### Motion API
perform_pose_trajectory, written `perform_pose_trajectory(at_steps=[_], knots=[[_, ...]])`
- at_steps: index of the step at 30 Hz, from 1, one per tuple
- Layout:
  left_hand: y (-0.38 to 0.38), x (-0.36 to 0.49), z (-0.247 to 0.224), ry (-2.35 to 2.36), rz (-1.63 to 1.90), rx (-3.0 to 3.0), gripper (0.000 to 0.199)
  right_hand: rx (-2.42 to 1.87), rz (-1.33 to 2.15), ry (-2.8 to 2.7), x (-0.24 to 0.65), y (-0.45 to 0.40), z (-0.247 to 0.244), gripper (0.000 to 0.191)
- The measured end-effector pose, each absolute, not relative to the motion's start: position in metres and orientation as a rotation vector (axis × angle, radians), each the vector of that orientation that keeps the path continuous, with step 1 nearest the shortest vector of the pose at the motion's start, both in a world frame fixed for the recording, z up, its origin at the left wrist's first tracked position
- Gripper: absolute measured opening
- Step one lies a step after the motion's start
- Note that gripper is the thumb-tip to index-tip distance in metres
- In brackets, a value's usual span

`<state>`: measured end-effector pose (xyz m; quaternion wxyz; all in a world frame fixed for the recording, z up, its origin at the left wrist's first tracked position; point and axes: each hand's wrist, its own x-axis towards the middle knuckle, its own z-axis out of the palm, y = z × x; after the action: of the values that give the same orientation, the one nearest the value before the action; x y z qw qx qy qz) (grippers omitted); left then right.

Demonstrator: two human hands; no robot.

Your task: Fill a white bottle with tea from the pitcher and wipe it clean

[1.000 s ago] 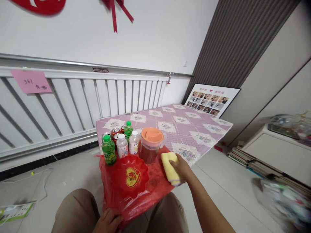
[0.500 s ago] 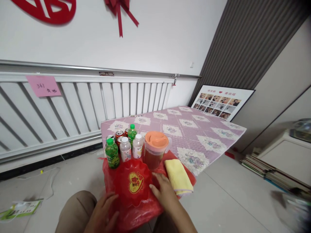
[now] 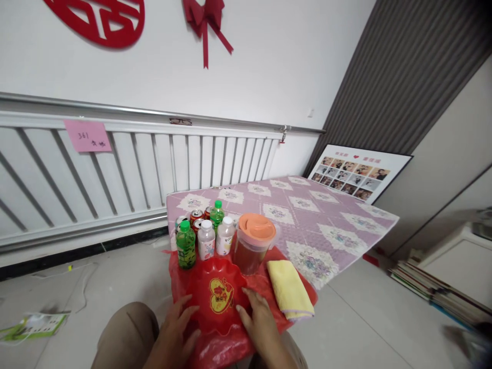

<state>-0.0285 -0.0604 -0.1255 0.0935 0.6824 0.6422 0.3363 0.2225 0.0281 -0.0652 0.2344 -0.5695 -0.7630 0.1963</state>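
Note:
A red scalloped plate with a gold heart print lies in front of me on a red plastic sheet. At its left rim rests my left hand, fingers apart. My right hand is at the right rim, thumb and fingers spread, holding nothing. Behind the plate stand a green-capped bottle, two white-capped bottles, another green bottle and several drink cans. To their right is a clear pitcher with an orange lid. A folded yellow cloth lies near my right hand.
A bed or table with a purple floral cover extends behind the small table. A white radiator runs along the wall, with a pink note on it. A photo board leans at the right. Stacked books sit on the floor.
My left hand has moved in to the plate's left rim. My right hand stays at the right rim. The view has shifted slightly, so everything appears a little further right and lower.

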Motion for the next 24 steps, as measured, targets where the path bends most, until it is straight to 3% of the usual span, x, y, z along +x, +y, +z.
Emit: perform_pose_trajectory(at_steps=[7, 14, 18, 24], knots=[[-0.059, -0.053, -0.104, 1.769, 1.318, 1.593, 0.032, -1.383, 0.396, -1.982, 0.235, 0.037, -0.071, 0.04], [-0.053, -0.107, -0.07, 0.977, 1.579, 0.407, 0.032, -1.202, 0.312, -2.173, 0.213, 0.046, 0.001, 0.038], [-0.048, -0.137, -0.093, 0.698, 1.689, 0.109, 0.029, -1.131, 0.144, -2.312, 0.192, 0.063, 0.058, 0.041], [-0.052, -0.139, -0.154, 0.784, 1.735, -0.053, 0.033, -1.344, -0.262, -2.606, 0.149, 0.103, 0.132, 0.045]])
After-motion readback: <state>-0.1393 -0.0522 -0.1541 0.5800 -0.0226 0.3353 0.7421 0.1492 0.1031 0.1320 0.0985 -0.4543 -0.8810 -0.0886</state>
